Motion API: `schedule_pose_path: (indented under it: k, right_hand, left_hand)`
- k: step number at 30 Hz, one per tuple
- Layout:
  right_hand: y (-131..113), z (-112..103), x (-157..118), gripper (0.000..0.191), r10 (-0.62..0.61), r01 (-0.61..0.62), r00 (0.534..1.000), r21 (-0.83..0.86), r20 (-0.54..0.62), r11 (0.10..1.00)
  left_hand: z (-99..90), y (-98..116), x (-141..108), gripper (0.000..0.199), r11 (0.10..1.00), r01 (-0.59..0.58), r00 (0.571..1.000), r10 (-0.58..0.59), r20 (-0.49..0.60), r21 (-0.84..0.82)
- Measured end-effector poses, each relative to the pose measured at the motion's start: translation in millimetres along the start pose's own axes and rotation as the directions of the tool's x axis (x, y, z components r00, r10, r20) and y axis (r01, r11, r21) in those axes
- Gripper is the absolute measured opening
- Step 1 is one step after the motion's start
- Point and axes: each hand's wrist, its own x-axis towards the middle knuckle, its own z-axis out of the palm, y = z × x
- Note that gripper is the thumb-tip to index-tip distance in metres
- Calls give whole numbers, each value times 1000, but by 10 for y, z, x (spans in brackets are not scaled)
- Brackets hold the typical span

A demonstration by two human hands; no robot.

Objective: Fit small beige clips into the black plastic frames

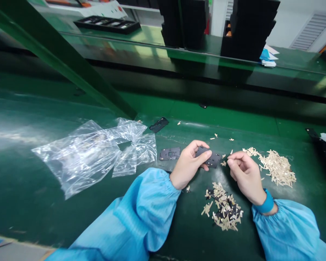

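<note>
My left hand (188,163) grips a flat black plastic plate (213,158) by its left end, thumb on top. Just right of the plate is my right hand (244,174), thumb and forefinger pinched together; whatever is between the fingertips is too small to name. Small tan pieces (224,164) lie in the gap between the plate and my right fingertips. A mixed pile of tan and black pieces (226,212) sits below my hands, and a tan pile (279,168) lies to the right. Another black plate (170,154) rests left of my left hand.
Clear plastic bags (92,156) spread over the green table (21,203) at left. Behind them a green post (70,65) slants across. One black part (159,124) lies farther back. Black trays (244,29) are stacked on the rear shelf; black items stand at the right edge.
</note>
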Motion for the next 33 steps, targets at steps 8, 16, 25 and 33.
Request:
schedule_pose_path:
  k: [8, 16, 25, 33]
  right_hand:
    - [39, -11, -37, 15, -190, 194, 981, -175, 39, 965]
    - [-10, -17, -43, 15, -253, 267, 963, -253, 88, 930]
    - [-17, -17, -62, 12, -327, 346, 938, -389, 116, 854]
    - [-50, 6, -77, 12, -418, 441, 895, -424, 152, 791]
  left_hand:
    - [29, -18, -33, 36, 998, 34, 999, -35, 20, 57]
    - [49, 3, -48, 33, 997, 46, 998, -49, 40, 69]
    - [32, -50, -33, 36, 998, 68, 997, -69, 45, 16]
    - [45, -33, -39, 36, 996, 79, 996, -77, 37, -33]
